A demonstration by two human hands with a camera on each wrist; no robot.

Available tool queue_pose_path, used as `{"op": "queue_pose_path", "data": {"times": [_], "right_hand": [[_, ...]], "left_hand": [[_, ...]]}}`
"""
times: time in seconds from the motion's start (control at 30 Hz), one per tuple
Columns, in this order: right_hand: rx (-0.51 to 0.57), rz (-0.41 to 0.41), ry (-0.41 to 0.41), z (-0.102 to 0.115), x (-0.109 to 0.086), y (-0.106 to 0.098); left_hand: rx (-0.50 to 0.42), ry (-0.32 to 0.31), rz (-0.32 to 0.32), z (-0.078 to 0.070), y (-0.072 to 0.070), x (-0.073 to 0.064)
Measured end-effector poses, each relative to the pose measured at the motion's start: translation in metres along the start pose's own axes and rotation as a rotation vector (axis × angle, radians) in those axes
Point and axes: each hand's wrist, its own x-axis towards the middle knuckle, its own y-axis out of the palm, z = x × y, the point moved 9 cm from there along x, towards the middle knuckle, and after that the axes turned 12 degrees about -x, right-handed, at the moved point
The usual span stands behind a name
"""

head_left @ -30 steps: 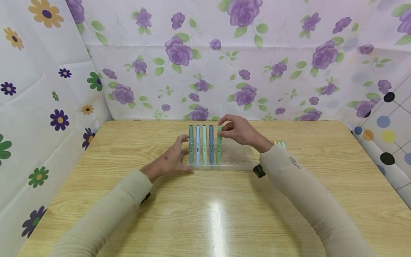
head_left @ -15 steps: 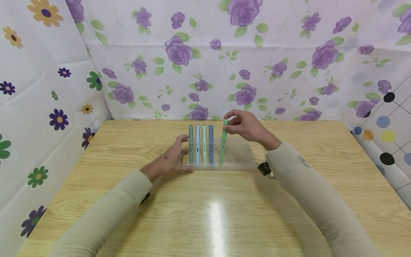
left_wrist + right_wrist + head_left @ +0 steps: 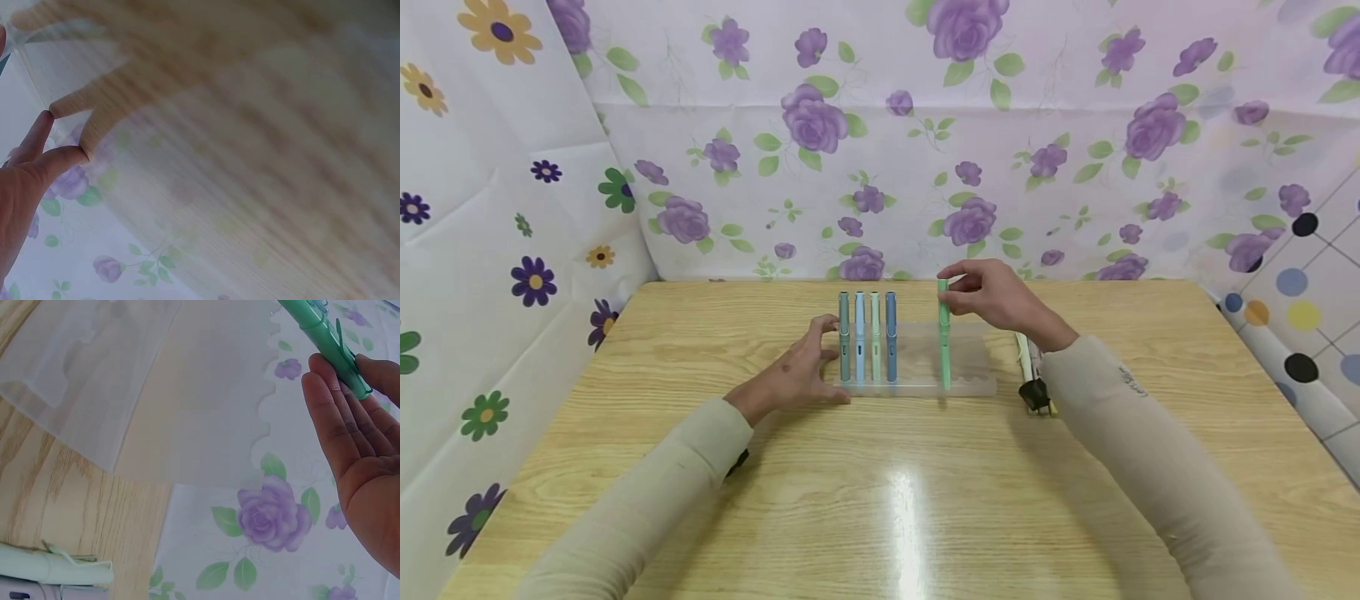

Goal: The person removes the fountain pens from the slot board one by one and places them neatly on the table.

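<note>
In the head view my right hand pinches a green pen by its capped top, between thumb and fingertips. The pen stands nearly upright, its lower end overlapping the front ledge of a clear plastic pen stand. In the right wrist view the thumb lies beside the green pen's clip. My left hand grips the left end of the stand, thumb in front and fingers behind. Beside it stand a grey-green pen, a light blue pen, a pale green pen and a blue pen.
More pens lie on the wooden table right of the stand, partly hidden by my right forearm; a pale green one shows in the right wrist view. A flowered cloth hangs behind the table.
My right hand has lifted the green pen out from beside the blue pen and carried it right along the stand, where it is upright again. The left hand has kept its place.
</note>
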Motion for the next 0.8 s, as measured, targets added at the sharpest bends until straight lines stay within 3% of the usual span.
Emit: {"op": "queue_pose_path", "data": {"times": [0.8], "right_hand": [[-0.052, -0.010, 0.050, -0.032, -0.024, -0.026]], "left_hand": [[0.012, 0.006, -0.009, 0.001, -0.001, 0.000]]}}
